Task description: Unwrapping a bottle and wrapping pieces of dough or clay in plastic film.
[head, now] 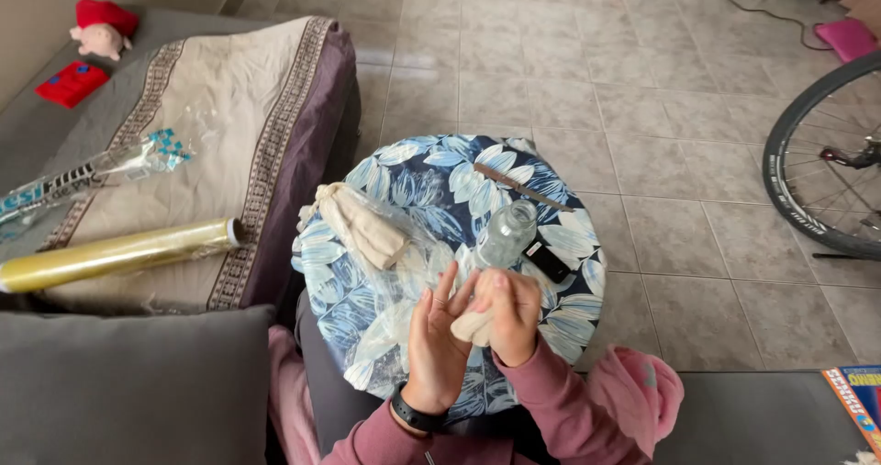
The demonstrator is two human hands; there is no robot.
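1. Setting: a tiled floor [642, 89] fills the upper half of the frame; a small round bench [569, 231] under a blue leaf-print cover stands at centre, with a couch along the left edge.
2. Right hand [510, 313]: lower centre of the frame, fingers curled shut around a small beige lump [474, 327], apparently cloth or dough; which one cannot be told. The lump sits over the near part of the bench.
3. Left hand [439, 341]: just left of the right hand, palm turned inward with fingers spread and upright, touching the lump's left side without closing on it. A dark wristband [418, 416] circles the wrist.
4. Just beyond the hands: a clear plastic bottle [507, 233] stands upright on the bench, with a small black rectangular object [548, 261] just to its right.
5. Centre-left of the bench: a tied beige cloth bundle [362, 224] lies on crumpled clear plastic film [404, 291].
6. Far side of the bench: a thin dark stick [521, 187] lies at a slant.
7. Left of the frame: a roll of yellowish wrap [115, 256] and a clear printed packet [92, 173] rest on the patterned couch throw [229, 107].
8. Upper left corner: a pink stuffed toy [101, 29] and a red item [72, 83].
9. Right edge: part of a bicycle wheel [812, 167].
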